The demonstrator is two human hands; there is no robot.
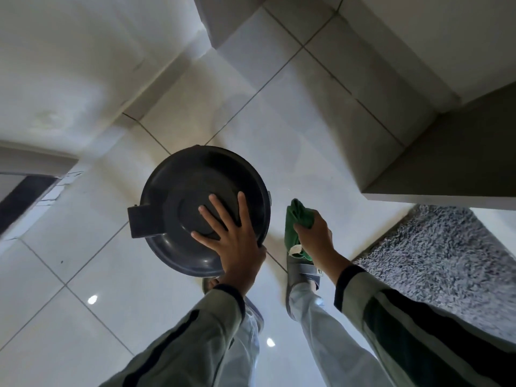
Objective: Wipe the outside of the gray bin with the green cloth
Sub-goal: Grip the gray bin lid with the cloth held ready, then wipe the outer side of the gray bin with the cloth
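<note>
The gray bin (178, 191) stands on the tiled floor, seen from straight above, its round dark lid on and a square tab sticking out at the left. My left hand (231, 241) lies flat on the lid's near right part, fingers spread, thumb over the rim. My right hand (314, 233) is just right of the bin, closed around the bunched green cloth (294, 222), which hangs down beside the bin's right wall. Whether the cloth touches the bin cannot be told.
My feet in gray slides (303, 275) stand just behind the bin. A shaggy gray mat (435, 258) lies at the right. A wall corner (418, 113) and a ledge rise at the upper right, another wall at the left.
</note>
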